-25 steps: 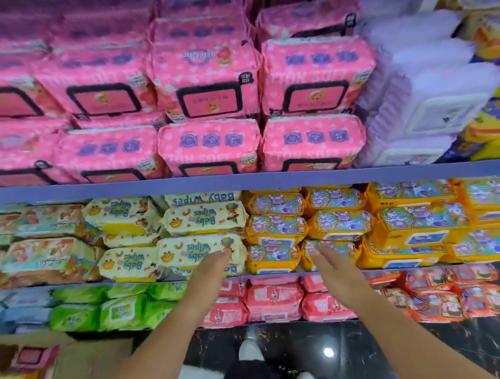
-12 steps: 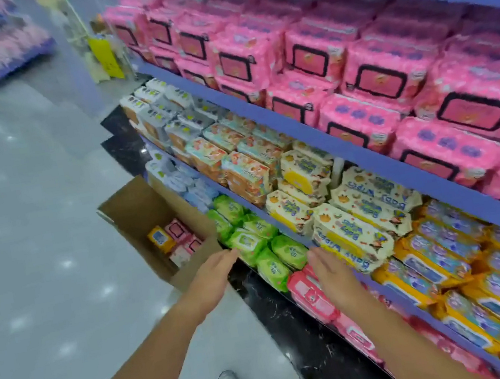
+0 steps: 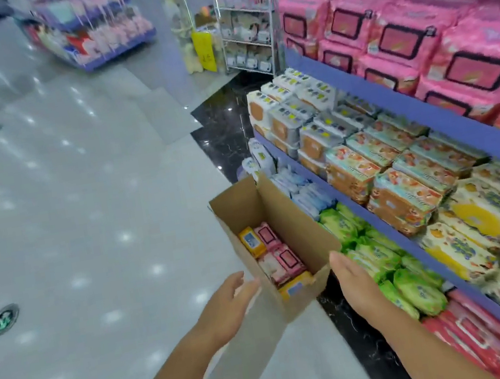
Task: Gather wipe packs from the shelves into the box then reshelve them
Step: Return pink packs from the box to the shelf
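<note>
Cardboard box point(image 3: 295, 228) — on the floor point(image 3: 81, 217) beside the shelves point(image 3: 428, 118), pink and yellow wipe packs point(image 3: 278, 257) inside. Left grip point(image 3: 228, 305), right grip point(image 3: 354, 284) — both released, fingers straight, flanking its near end.

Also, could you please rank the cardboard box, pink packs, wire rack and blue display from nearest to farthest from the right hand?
1. cardboard box, just left of the right hand.
2. pink packs, higher up on the right.
3. wire rack, well back, at top centre.
4. blue display, farthest, across the floor at upper left.
</note>
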The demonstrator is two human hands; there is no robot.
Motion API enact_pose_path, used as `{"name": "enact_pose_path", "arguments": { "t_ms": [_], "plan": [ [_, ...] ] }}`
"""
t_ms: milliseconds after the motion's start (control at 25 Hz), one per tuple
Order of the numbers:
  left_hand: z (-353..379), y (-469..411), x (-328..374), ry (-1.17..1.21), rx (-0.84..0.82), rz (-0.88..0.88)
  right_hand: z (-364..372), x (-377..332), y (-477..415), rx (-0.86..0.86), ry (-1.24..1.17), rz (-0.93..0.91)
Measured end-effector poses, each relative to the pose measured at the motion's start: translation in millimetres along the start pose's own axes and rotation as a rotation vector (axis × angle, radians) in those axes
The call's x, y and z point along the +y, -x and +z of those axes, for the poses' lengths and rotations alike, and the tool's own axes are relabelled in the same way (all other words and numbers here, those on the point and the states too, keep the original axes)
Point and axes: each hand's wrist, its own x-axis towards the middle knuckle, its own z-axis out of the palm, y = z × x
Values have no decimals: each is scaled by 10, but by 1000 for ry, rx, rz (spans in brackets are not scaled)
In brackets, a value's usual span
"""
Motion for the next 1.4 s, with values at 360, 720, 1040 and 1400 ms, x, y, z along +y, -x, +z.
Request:
{"name": "enact_pose_path", "arguments": {
  "t_ms": [360,720,1040,1400],
  "plan": [
    [-792,-1974,519,-210,-173,-48,802,-271,-1675,43,-136,173],
    [-1892,-3315,1372,-577,-252,-26,1447,-456,-3282,75,-372,369],
    [-737,-5807,774,-813,-552,-69,2099,819,-4840,299,-452,498],
    [567,-7752,-1079,-1457,-897,244,3197,2700,-6118,323,-501,788]
  ]
}}
